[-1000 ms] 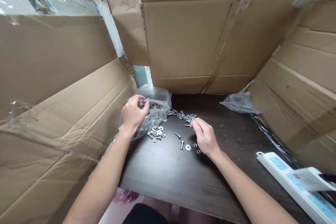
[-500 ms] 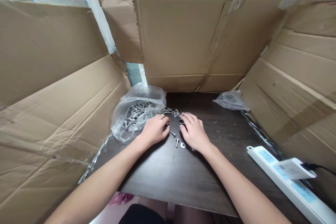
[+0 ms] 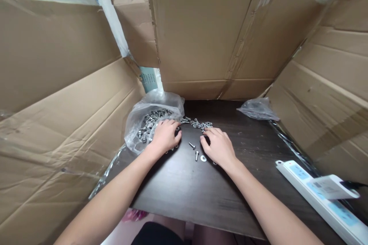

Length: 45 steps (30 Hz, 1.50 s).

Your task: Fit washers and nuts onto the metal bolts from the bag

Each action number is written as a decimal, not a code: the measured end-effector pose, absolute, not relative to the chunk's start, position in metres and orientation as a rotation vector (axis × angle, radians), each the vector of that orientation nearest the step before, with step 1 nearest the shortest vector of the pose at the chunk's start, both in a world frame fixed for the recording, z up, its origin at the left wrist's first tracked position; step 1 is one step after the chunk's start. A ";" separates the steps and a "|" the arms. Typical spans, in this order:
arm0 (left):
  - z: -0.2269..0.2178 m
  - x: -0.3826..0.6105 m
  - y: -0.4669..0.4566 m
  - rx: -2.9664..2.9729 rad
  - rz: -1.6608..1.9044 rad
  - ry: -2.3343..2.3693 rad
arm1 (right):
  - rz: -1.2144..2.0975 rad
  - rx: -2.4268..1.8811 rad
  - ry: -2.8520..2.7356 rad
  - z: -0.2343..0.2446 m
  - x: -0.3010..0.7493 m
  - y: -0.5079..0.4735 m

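My left hand (image 3: 164, 136) rests palm down on the dark table (image 3: 184, 187), its fingers curled over loose screws at the mouth of a clear plastic bag (image 3: 143, 120) full of screws and nuts. My right hand (image 3: 219, 146) lies palm down a little to the right, fingers bent over small hardware. Between the hands lie two loose bolts (image 3: 194, 151) and a washer (image 3: 203, 158). A scatter of nuts and washers (image 3: 199, 124) sits just beyond the fingertips.
Cardboard sheets (image 3: 207, 42) wall in the table on the left, back and right. A second, crumpled plastic bag (image 3: 257, 109) lies at the back right. A white power strip (image 3: 322, 195) with a plugged adapter runs along the right front.
My left hand came out of the bag down onto the table, then shifted back toward the bag's mouth. My right hand flattened over the loose hardware and drew slightly nearer.
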State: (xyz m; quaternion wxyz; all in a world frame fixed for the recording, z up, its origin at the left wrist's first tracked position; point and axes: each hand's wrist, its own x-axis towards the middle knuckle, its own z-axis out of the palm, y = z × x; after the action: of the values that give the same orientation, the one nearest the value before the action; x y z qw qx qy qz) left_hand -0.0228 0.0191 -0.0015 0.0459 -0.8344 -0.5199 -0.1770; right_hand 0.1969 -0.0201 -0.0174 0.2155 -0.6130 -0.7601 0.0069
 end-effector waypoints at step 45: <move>-0.010 -0.004 0.012 -2.949 -0.958 -1.737 | 0.039 -1.405 -2.346 -0.016 0.195 -0.021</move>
State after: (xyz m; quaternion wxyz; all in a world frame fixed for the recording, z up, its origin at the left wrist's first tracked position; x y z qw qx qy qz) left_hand -0.0038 0.0121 -0.0101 -0.2049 -0.8121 -0.4783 -0.2639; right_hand 0.1951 -0.0207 -0.0164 0.2021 -0.5033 -0.8400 0.0139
